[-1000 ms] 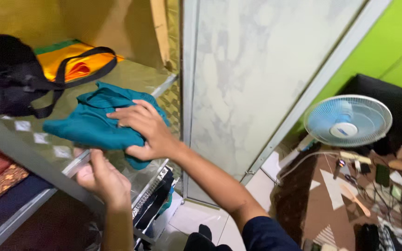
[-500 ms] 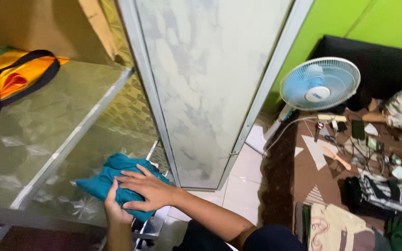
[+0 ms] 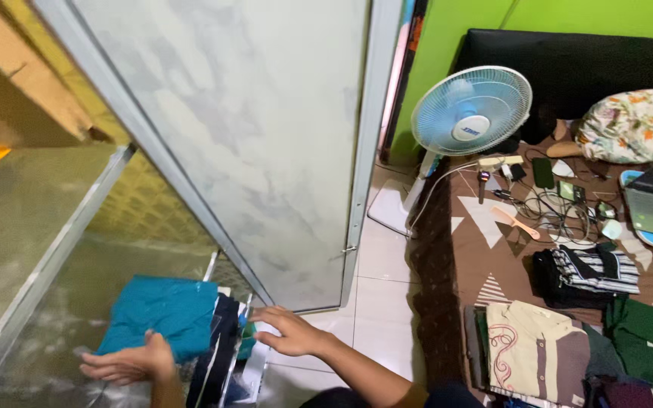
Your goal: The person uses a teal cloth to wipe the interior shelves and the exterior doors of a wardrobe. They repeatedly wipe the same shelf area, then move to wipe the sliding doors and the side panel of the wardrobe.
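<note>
Green walls stood behind the open wardrobe door (image 3: 266, 151). Left of that door, a teal folded cloth (image 3: 162, 313) lay flat on a low shelf (image 3: 77, 302), smooth and square. The left hand (image 3: 126, 364) rested at its near edge, fingers spread. The right hand (image 3: 287, 331) hovered below the door, fingers loosely open, holding nothing.

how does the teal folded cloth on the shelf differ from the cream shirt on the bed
The teal cloth is plain; the cream shirt bears a red swirl pattern. The teal cloth lies on a cabinet shelf by the left hand; the cream shirt lies on the bed, untouched. Both are folded.
</note>
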